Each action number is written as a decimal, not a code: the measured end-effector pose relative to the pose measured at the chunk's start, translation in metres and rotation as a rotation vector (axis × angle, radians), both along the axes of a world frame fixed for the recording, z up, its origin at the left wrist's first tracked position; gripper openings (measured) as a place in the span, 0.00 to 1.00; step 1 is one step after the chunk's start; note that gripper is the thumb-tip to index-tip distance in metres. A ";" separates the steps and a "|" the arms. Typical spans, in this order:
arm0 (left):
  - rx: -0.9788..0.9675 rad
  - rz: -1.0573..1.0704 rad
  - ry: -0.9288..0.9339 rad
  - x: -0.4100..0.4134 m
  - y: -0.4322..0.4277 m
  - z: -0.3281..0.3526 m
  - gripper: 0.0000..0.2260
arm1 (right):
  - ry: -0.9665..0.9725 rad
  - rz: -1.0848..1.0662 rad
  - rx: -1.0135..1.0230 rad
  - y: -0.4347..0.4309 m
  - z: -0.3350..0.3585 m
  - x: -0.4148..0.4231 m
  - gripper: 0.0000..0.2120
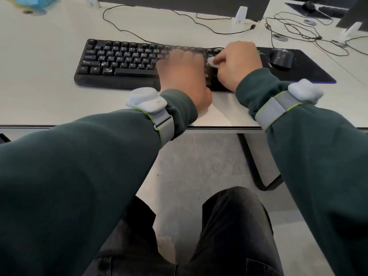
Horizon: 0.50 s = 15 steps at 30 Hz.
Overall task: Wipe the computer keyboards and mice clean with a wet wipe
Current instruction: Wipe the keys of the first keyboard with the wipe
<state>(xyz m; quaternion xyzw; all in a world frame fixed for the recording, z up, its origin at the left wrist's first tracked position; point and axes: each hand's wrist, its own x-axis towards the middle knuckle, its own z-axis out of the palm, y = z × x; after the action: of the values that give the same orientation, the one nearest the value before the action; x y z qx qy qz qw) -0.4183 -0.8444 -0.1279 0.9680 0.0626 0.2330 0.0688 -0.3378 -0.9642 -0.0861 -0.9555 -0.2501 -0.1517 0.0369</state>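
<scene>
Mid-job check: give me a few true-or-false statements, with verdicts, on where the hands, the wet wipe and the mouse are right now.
1. The right hand pinches the wet wipe. True.
2. The wet wipe is on the mouse. False: it is at the right end of the keyboard, and neither hand touches the mouse.
3. The left hand lies on the keyboard beside the right hand. True.
4. The mouse sits on the keyboard. False: it sits on the black mouse pad, to the right of the keyboard.
</scene>
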 end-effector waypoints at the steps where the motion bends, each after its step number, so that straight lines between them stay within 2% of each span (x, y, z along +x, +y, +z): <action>1: 0.001 0.002 -0.001 0.000 0.000 0.000 0.22 | -0.007 0.020 -0.023 0.004 -0.001 0.000 0.17; 4: -0.011 0.004 -0.001 0.000 0.002 0.001 0.23 | 0.011 0.111 -0.118 0.008 -0.006 -0.005 0.18; 6: -0.013 -0.002 -0.001 0.000 0.001 0.000 0.23 | 0.036 0.093 -0.102 0.003 -0.003 -0.006 0.18; 10: -0.010 0.001 -0.015 0.000 0.000 -0.001 0.22 | 0.003 -0.029 0.126 0.008 0.011 -0.002 0.17; 15: -0.027 0.006 -0.041 0.001 0.001 -0.003 0.23 | 0.191 -0.046 -0.004 0.031 0.016 0.000 0.12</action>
<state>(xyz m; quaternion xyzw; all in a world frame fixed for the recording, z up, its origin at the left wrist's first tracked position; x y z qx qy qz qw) -0.4169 -0.8434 -0.1310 0.9619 0.0673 0.2520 0.0824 -0.3381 -0.9336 -0.0699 -0.9712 -0.2238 -0.0602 0.0550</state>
